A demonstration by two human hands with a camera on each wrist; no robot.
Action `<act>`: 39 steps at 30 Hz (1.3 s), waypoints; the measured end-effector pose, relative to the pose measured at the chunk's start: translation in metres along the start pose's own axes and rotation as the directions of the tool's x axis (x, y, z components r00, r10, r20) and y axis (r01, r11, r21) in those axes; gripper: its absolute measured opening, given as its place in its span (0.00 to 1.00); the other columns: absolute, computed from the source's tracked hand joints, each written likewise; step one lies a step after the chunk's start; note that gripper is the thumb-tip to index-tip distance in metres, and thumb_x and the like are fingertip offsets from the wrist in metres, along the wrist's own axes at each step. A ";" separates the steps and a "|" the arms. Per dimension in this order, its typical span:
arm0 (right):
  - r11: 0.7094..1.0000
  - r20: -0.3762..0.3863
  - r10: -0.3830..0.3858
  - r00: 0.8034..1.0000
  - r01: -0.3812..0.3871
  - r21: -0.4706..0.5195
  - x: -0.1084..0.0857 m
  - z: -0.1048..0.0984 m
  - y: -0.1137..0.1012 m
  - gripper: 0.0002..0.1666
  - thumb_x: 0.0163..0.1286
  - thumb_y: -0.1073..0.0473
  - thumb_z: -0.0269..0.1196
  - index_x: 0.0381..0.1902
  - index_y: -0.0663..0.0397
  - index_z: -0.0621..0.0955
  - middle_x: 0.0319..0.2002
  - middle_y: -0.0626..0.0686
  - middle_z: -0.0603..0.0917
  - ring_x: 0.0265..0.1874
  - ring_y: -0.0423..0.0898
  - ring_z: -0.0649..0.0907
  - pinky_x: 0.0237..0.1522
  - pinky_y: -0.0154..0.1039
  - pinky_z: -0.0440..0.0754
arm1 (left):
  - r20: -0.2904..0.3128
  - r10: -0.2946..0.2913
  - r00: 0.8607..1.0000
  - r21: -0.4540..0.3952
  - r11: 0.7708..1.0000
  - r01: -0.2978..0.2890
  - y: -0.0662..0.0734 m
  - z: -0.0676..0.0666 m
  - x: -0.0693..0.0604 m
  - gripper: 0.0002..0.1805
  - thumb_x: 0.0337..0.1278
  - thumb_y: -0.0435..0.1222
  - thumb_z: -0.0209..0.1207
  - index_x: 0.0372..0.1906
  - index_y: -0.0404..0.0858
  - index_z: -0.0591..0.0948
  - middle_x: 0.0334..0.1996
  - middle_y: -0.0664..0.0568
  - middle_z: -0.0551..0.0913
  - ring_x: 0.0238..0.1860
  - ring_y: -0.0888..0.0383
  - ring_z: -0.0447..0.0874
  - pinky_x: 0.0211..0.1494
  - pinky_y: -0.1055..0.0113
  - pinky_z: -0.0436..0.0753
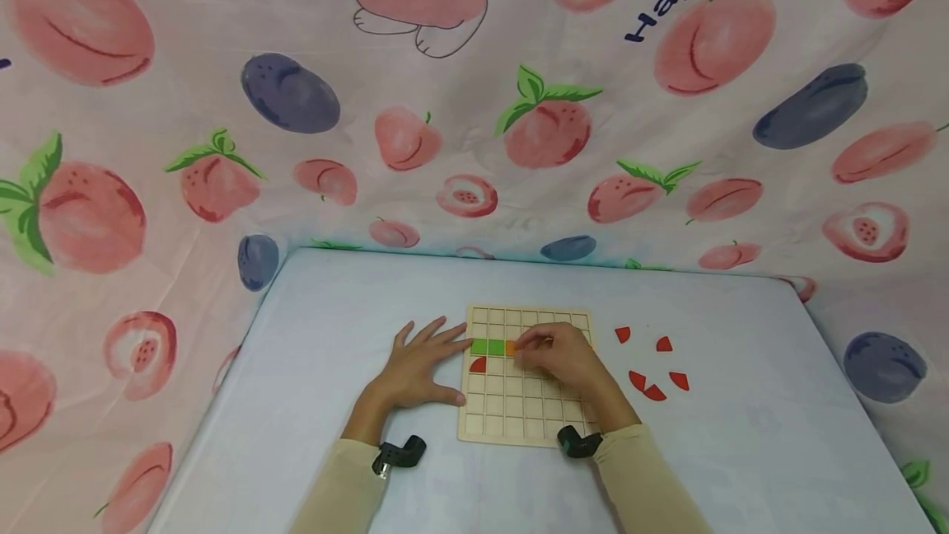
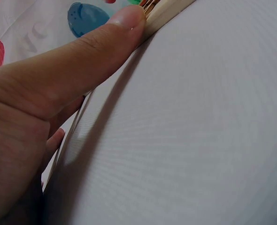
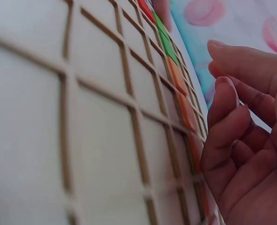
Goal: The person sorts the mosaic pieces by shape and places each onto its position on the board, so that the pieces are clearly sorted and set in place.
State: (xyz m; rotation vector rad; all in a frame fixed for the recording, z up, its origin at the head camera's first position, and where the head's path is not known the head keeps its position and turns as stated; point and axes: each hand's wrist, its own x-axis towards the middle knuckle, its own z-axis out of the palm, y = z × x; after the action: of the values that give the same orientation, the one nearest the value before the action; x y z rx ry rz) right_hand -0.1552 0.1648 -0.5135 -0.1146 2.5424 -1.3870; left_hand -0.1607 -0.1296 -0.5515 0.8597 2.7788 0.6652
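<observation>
A pale wooden grid board [image 1: 525, 433] lies on the white table. Along one row sit green squares [image 1: 488, 347] and an orange piece [image 1: 511, 348]; a red quarter-circle piece [image 1: 478, 364] occupies a cell below them. My left hand [image 1: 417, 369] spreads its fingers at the board's left side, its thumb [image 2: 91, 51] touching the edge. Over the board is my right hand [image 1: 558, 357], fingertips beside the orange piece. In the right wrist view its fingers [image 3: 246, 65] are loosely bent, with nothing visible between them; the hand hides part of the grid.
Right of the board lie several loose red pieces [image 1: 664, 344], two of them touching. Each wrist carries a black camera [image 1: 404, 452]. A fruit-printed cloth [image 1: 460, 130] rises behind the table's back edge and along its sides.
</observation>
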 end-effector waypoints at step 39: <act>0.929 -0.331 0.105 0.938 -0.211 -0.303 -0.027 -0.120 0.071 0.25 0.66 0.46 0.71 0.55 0.54 0.85 0.48 0.61 0.84 0.46 0.55 0.79 0.41 0.41 0.78 | -0.002 -0.012 1.000 -0.004 1.000 0.012 0.003 -0.001 0.000 0.53 0.39 0.68 0.72 0.76 0.59 0.69 0.80 0.65 0.59 0.84 0.50 0.46 0.81 0.36 0.38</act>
State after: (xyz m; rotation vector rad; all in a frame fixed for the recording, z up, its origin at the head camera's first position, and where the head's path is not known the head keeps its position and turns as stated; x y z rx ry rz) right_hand -0.1557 0.3066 -0.5059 0.2710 2.9495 -0.9640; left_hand -0.1593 -0.1284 -0.5494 0.8411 2.7813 0.6701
